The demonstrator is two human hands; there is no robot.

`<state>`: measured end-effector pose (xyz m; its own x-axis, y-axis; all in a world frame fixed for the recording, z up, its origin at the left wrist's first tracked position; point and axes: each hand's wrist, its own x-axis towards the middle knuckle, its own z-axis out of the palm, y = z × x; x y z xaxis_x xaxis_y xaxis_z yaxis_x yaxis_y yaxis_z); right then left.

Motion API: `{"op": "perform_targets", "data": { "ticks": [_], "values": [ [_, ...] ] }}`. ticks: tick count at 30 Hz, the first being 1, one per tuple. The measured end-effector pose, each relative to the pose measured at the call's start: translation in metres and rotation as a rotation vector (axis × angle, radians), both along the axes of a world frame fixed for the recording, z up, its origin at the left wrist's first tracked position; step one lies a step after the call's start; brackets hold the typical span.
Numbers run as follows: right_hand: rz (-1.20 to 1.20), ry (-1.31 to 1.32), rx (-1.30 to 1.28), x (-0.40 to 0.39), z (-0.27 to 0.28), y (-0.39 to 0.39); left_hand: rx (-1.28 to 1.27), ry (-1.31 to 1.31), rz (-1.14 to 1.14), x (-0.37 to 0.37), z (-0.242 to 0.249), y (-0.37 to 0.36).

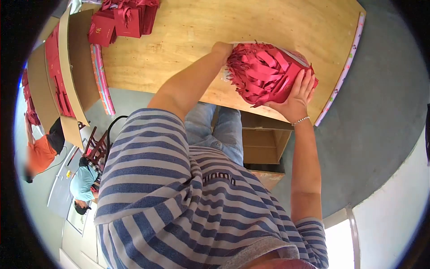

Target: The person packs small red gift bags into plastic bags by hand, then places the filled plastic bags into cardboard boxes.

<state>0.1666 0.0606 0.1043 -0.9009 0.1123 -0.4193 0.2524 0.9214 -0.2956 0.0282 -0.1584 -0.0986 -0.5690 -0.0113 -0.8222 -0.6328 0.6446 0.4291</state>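
A stack of red gift bags (268, 74) with a mass of loose red ribbons lies on the wooden table in front of me. Along its far side runs a pale strip that I cannot make out. My right hand (296, 93), with a beaded bracelet at the wrist, grips the stack's right end, thumb apart from the fingers. At the left, ribboned end, my left hand (222, 48) is bent at the wrist against the stack. Its fingers are hidden behind the ribbons.
More red bags (127, 20) are piled at the table's (188, 27) far left. An open cardboard box (80, 67) holding red bags stands left of the table. Another carton (262, 145) sits below the near edge. Two people, in orange (42, 157) and light blue (82, 184), are at left.
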Motion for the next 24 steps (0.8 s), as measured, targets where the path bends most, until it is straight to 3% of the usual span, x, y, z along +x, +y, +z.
{"op": "perform_targets", "data": {
  "ticks": [1,2,3,5,6,8,9,10,12,17,20,24],
  "values": [
    [-0.013,-0.023,0.004,-0.002,0.002,-0.001,0.215,-0.265,0.745,0.01,0.003,0.003],
    [-0.024,-0.049,0.007,-0.001,0.004,-0.002,0.416,-0.385,0.898,0.015,0.005,-0.002],
    [-0.022,-0.054,0.006,0.0,0.004,-0.002,0.412,-0.389,0.901,0.021,0.017,-0.007],
    [-0.018,-0.038,0.027,-0.001,0.003,-0.003,0.572,-0.333,0.641,0.025,0.032,-0.021],
    [-0.017,-0.039,0.023,-0.001,0.003,-0.003,0.568,-0.333,0.642,0.029,0.027,-0.033],
    [-0.013,-0.045,0.032,-0.002,0.005,-0.003,0.697,-0.421,0.301,0.039,0.009,-0.057],
    [-0.013,-0.044,0.03,-0.002,0.005,-0.003,0.671,-0.328,0.177,0.038,0.016,-0.061],
    [-0.012,-0.049,0.035,-0.002,0.005,-0.003,0.669,-0.325,0.177,0.036,0.021,-0.059],
    [-0.007,-0.056,0.038,-0.002,0.004,-0.003,0.088,0.378,-0.561,0.036,0.027,-0.051],
    [0.016,-0.015,0.028,0.0,0.003,-0.002,-0.186,0.298,-0.72,0.047,0.034,-0.035],
    [0.013,-0.021,0.042,-0.001,0.002,-0.002,-0.179,0.123,-0.656,0.058,0.016,-0.037],
    [0.028,0.019,0.033,0.001,0.0,-0.001,0.419,-0.15,0.408,0.071,0.009,-0.047]
  ]
}}
